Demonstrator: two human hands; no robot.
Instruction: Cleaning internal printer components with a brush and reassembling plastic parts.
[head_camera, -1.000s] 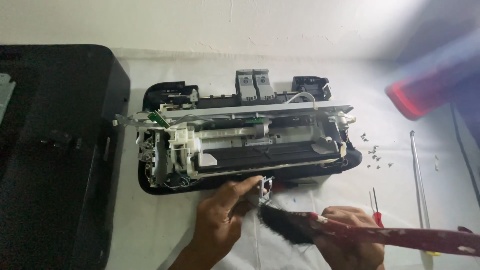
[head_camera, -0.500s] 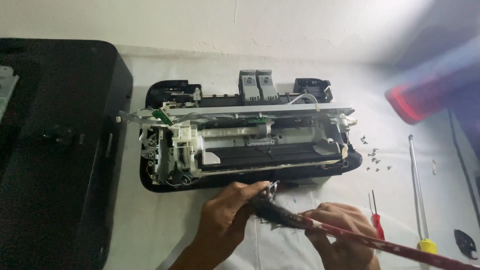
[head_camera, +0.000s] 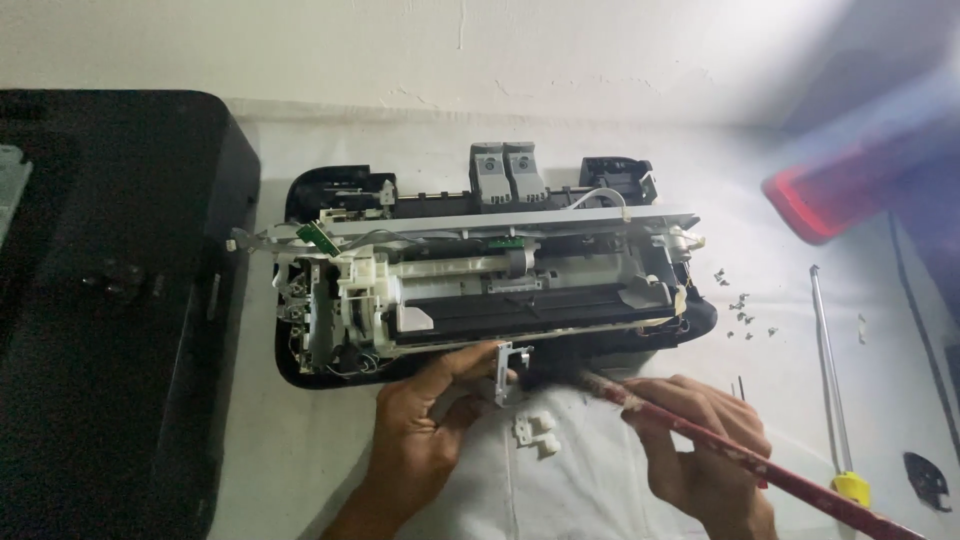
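A large black cover (head_camera: 110, 300) is laid at the left of the white tabletop (head_camera: 300, 470). Beside it, an opened printer (head_camera: 490, 275) is set, its black base and white inner parts exposed. The left hand (head_camera: 425, 430) is held at its front edge, fingers (head_camera: 470, 365) pinched on a small grey bracket (head_camera: 505, 370). The right hand (head_camera: 700, 450) is closed on a red-handled brush (head_camera: 740, 455), bristles touching the bracket. 2 white clips (head_camera: 535, 433) lie between the hands.

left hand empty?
No, the left hand pinches a small grey metal bracket at the front edge of the opened printer.
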